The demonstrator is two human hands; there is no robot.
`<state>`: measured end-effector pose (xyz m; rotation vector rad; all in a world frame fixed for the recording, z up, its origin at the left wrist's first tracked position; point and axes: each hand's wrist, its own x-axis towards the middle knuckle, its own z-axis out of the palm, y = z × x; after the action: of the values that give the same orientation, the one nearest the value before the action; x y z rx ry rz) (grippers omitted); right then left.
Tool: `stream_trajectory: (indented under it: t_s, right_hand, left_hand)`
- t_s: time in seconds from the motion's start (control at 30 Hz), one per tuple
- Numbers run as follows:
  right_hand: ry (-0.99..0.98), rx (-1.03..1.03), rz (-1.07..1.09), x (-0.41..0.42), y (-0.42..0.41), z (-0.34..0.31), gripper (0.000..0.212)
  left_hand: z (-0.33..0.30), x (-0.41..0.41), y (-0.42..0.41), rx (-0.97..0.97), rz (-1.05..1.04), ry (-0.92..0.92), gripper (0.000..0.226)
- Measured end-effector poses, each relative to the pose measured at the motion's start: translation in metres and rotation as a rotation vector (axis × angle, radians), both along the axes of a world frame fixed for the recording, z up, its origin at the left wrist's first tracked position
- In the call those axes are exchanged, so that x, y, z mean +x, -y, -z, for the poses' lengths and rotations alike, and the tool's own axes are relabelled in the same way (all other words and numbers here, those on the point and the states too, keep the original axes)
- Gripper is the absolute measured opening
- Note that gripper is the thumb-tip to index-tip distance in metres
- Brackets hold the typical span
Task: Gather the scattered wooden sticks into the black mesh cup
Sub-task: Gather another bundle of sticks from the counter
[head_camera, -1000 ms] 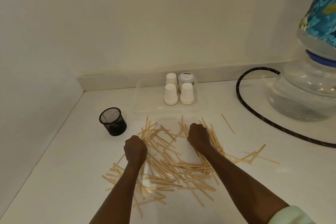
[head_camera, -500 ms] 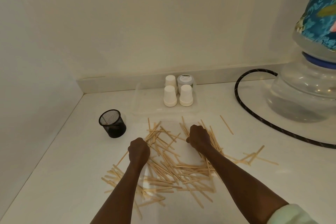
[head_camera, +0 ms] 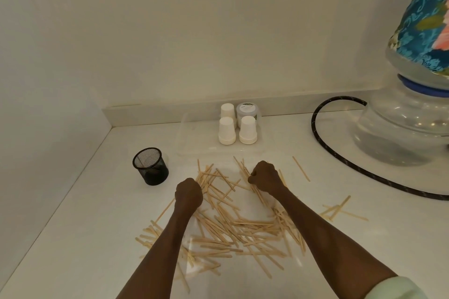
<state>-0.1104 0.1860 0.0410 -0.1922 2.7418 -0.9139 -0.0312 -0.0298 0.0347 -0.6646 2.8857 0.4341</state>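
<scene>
White counter point(head_camera: 85, 238), lidded jar point(head_camera: 246, 110), label unreadable

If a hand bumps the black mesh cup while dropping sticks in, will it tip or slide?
The black mesh cup looks light, being open mesh, so a bump would probably slide it on the smooth white counter. It is squat and wide-mouthed, so tipping seems less likely, unless long sticks lean on one side.

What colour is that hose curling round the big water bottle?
Black with small pale flecks, seen in the head view: the hose loops beside the water bottle.
</scene>
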Motion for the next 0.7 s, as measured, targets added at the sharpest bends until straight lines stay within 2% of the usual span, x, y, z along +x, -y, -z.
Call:
stream_trajectory:
  t_s: [0.03, 0.1, 0.23, 0.3, 0.4, 0.53, 0.63, 0.7]
  right_hand:
    - [-0.007, -0.024, -0.003, 0.000, 0.001, -0.002, 0.018]
    - [-0.004, -0.085, 0.004, -0.001, 0.003, -0.007, 0.021]
    - [-0.008, -0.169, -0.010, 0.000, 0.011, -0.019, 0.022]
    - [-0.020, -0.232, -0.011, 0.002, 0.016, -0.027, 0.022]
    - [-0.023, -0.294, -0.023, 0.005, 0.025, -0.038, 0.028]
    - [-0.012, -0.362, -0.020, 0.004, 0.037, -0.049, 0.029]
    - [0.029, -0.386, 0.014, 0.005, 0.046, -0.055, 0.024]
    - [0.044, -0.384, 0.034, 0.006, 0.052, -0.057, 0.024]
  left_hand:
    - [0.000, -0.003, 0.000, 0.004, 0.028, 0.010, 0.025]
    - [-0.002, -0.009, -0.004, 0.121, 0.003, -0.021, 0.025]
    - [-0.014, -0.011, -0.029, 0.937, -0.327, -0.223, 0.022]
    - [-0.021, -0.013, -0.045, 1.176, -0.445, -0.245, 0.029]
    - [-0.033, -0.018, -0.059, 1.337, -0.589, -0.267, 0.036]
    - [-0.045, -0.024, -0.069, 1.465, -0.579, -0.271, 0.030]
    - [-0.052, -0.030, -0.071, 1.598, -0.516, -0.214, 0.059]
    - [-0.050, -0.036, -0.071, 1.668, -0.499, -0.187, 0.068]
